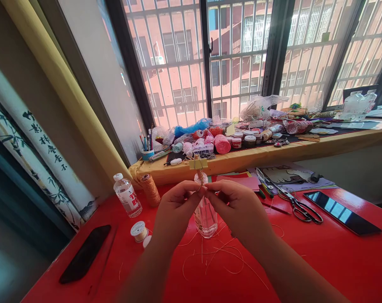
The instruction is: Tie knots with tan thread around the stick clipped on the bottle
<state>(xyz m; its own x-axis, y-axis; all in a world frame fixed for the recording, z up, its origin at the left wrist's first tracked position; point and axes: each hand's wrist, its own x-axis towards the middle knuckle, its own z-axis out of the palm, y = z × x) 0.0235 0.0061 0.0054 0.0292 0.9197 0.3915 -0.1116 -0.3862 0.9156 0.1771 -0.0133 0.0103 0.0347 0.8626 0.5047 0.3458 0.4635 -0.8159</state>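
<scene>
A clear glass bottle point(206, 219) stands upright on the red table point(165, 273). At its top a yellow clip point(198, 164) holds a short knotted length of cord point(202, 174). My left hand point(181, 206) pinches thin cord just below the knotted part, in front of the bottle's neck. Close beside it, my right hand point(233, 204) pinches cord too, fingertips nearly touching the left ones. Loose thin cord ends point(222, 252) hang down and curl over the table in front of the bottle.
Left: a water bottle point(128, 197), twine cone point(150, 191), thread spool point(139, 231) and black phone point(85, 253). Right: scissors point(300, 207), a tablet point(342, 212), pens and coloured paper point(238, 182). Craft supplies crowd the windowsill point(260, 155) behind.
</scene>
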